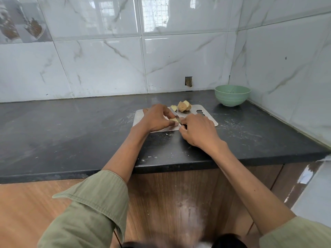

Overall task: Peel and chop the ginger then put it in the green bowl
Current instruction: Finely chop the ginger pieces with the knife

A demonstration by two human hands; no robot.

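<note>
Nearest the person, two green sleeves (pixel 93 208) are rolled back and both forearms reach over the front edge of the black desk (pixel 71 126). The right hand (pixel 198 130) is clenched around a knife (pixel 174 114); its dark handle shows at the fingers and the blade runs up and to the left, away from the person. The left hand (pixel 156 119) pinches a small ginger piece (pixel 174 120) against the steel cutting board (pixel 206 119), right by the blade; its long axis cannot be told. Farther back, more ginger chunks (pixel 183 106) sit on the board's far edge, cut faces pale. Bare desk spreads wide to the left. Beyond the board to the right, the green bowl (pixel 232 95) stands upright in the corner, close to the tiled walls (pixel 107 59).
</note>
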